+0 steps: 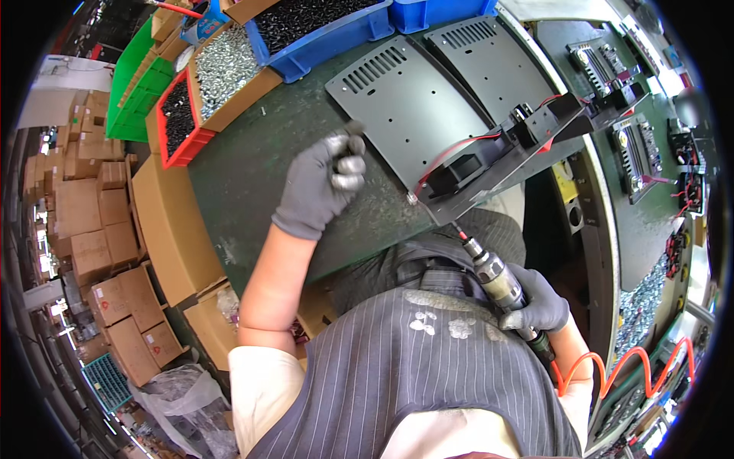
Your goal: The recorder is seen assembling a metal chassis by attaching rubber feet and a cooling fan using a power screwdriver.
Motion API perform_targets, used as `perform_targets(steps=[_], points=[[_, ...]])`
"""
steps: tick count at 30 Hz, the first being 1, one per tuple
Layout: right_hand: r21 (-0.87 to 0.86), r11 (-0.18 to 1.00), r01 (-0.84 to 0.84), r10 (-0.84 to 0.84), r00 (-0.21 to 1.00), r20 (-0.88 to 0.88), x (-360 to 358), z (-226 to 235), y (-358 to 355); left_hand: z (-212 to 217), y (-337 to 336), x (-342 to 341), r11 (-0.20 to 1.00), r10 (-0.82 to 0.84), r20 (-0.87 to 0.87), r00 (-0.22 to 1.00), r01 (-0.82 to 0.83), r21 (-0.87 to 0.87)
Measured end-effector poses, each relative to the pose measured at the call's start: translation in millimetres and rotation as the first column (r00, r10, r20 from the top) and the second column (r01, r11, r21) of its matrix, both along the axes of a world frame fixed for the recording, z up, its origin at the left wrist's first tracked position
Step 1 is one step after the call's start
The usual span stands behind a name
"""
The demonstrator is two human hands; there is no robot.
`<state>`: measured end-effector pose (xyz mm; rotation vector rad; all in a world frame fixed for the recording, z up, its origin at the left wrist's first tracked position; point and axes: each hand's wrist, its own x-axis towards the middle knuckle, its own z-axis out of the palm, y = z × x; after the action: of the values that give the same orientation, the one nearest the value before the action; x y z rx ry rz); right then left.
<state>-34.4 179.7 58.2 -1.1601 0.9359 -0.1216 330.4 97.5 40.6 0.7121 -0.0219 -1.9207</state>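
In a grey glove, my right hand (541,302) is wrapped round an air screwdriver (495,277). Its thin bit points up and left, close to the near edge of a dark metal housing (501,180). That housing carries a black block (457,172) and red and black wires (451,149), and it adjoins a flat grey panel (417,103) with slots and small holes. My left hand (323,180), also gloved, hovers over the dark table left of the panel. Its fingers are curled with the thumb pressed in; whatever they may hold is hidden.
A red bin (183,122) of black screws and a cardboard box (225,65) of silver screws stand at the back left. Blue bins (321,42) line the far edge. At right, another bench (612,145) carries more parts. An orange coiled hose (634,356) runs from the screwdriver.
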Motion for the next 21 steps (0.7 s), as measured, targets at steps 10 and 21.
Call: perform_targets(steps=[10, 21], points=[[-0.133, 0.985, -0.107, 0.132, 0.971, 0.198, 61.2, 8.7, -16.1, -5.1, 66.0, -29.8, 0.994, -0.021, 0.233, 0.972, 0.046, -0.102], [-0.022, 1.000, -0.013, 0.019, 0.969, 0.247, 72.9, 10.6, -8.9, 4.2, 75.5, -36.8, 0.984, -0.024, 0.167, 0.986, 0.053, -0.169]])
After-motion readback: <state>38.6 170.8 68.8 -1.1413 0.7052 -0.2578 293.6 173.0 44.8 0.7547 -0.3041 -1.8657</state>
